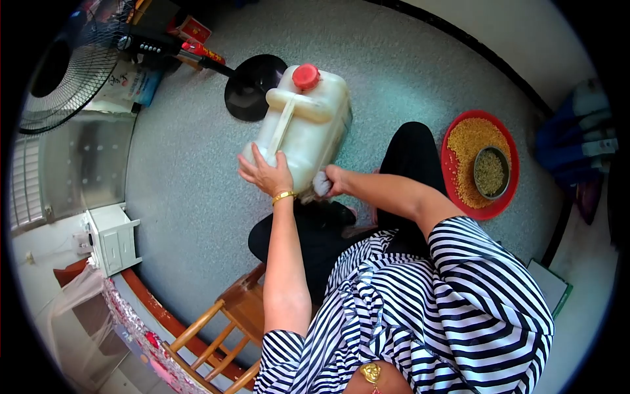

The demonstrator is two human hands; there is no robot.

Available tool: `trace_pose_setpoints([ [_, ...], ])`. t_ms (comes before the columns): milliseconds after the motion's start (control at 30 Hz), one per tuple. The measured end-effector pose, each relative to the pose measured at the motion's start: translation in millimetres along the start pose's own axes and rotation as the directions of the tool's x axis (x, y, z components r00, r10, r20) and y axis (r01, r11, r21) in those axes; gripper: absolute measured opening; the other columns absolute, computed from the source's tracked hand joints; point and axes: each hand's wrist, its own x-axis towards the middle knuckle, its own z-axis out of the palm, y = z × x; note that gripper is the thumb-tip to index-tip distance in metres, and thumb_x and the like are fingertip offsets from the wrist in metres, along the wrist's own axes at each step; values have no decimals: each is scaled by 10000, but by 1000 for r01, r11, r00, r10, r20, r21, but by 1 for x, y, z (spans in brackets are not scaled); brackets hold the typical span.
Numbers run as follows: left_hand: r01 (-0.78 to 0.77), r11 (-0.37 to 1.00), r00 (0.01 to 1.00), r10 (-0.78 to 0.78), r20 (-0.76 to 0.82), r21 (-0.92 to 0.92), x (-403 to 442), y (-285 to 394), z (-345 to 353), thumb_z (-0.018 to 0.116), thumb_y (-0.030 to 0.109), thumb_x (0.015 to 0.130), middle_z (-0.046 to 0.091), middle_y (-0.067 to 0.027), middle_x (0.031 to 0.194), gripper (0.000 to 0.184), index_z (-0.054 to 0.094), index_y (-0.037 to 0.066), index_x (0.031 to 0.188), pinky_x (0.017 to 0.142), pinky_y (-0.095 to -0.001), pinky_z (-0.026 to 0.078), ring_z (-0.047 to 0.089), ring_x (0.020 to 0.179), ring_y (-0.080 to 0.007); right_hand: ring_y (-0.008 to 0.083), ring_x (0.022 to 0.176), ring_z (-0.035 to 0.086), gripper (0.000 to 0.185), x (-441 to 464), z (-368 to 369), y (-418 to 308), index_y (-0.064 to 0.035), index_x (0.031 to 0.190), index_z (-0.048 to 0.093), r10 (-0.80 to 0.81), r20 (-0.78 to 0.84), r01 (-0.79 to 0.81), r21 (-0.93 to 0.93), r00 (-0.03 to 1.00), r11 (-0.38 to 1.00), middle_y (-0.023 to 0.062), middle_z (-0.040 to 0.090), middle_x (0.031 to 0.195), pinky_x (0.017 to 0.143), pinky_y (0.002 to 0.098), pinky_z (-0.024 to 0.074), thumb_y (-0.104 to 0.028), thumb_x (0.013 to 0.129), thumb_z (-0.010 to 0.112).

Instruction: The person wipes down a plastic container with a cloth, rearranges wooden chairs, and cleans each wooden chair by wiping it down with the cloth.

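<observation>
A large whitish plastic jug (315, 134) with a red screw cap (306, 77) and a moulded handle is on the floor in front of me; I cannot tell whether it is tilted. My left hand (268, 174) grips its near corner, fingers and thumb spread over the plastic. Beside the jug's near right edge, my right hand (335, 180) is closed round a bunched grey cloth (321, 184). The cloth is close against the lower near end of the jug. Part of that end is hidden by my hands.
To the right, a red tray (448, 172) of yellow grains carries a metal bowl (505, 187) of greenish grains. A fan's black base (246, 98) stands behind the jug. A wooden chair (230, 315) and a small white cabinet (113, 240) are at left.
</observation>
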Motion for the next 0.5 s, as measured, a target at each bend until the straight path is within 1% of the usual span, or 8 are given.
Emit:
trace_pose_setpoints([
  [33,-3,1000,1000,3,0,-1,0,0,0,580,351,692,209,-215,1367,617,437,148,1257,1003,-534,186,155,1222,-474,211,533,499,283,22,-30,-25,-122,678,531,36,158,-38,13,987,999,39,538,637,512,396,448,-234,859,345],
  [100,-2,1000,1000,2,-3,-6,1,-1,0,580,350,693,206,-216,1369,616,437,152,1259,1003,-535,186,151,1222,-477,210,535,506,282,-45,24,-58,-120,703,548,-266,-333,272,-30,905,962,40,546,644,511,399,451,-231,859,342],
  [167,3,1000,1000,-3,1,5,0,0,0,580,347,692,201,-218,1375,614,440,154,1258,1007,-532,181,146,1230,-474,194,546,512,292,-41,-2,-131,-105,679,530,-377,-84,379,18,923,925,40,546,642,512,380,456,-231,854,333],
  [233,4,1000,1000,-4,3,-4,0,0,0,581,346,691,197,-219,1378,614,442,152,1257,1009,-530,179,144,1234,-472,114,343,316,235,-100,39,-163,-135,607,379,-383,-41,383,208,923,900,10,392,520,299,264,269,-171,835,331],
  [267,4,1000,1000,-4,4,-10,0,0,0,582,345,689,193,-219,1382,613,444,150,1255,1012,-528,178,143,1238,-471,114,343,316,235,-107,49,-169,-135,607,379,-387,-41,387,202,921,900,10,392,520,299,264,269,-171,835,331],
  [333,1,1000,1000,-1,-5,0,-1,-1,2,585,353,689,195,-207,1384,619,439,160,1259,1019,-513,172,143,1241,-461,107,348,306,193,-113,72,-183,-133,623,360,-652,-306,697,55,694,715,16,383,521,291,251,259,-98,814,353],
  [367,-1,1000,1000,1,-12,17,0,-1,2,588,361,689,198,-195,1386,625,434,169,1264,1026,-498,166,143,1244,-451,112,352,340,125,-75,49,-198,-127,724,431,-790,-164,785,-106,592,610,24,389,536,292,236,265,-52,800,367],
  [500,17,1000,1000,-17,-12,20,1,0,2,597,335,668,201,-225,1379,622,458,153,1246,1019,-512,186,149,1245,-475,137,405,456,181,-98,83,-127,-102,968,487,-842,-355,669,-513,405,538,75,485,681,283,263,305,-109,828,372],
])
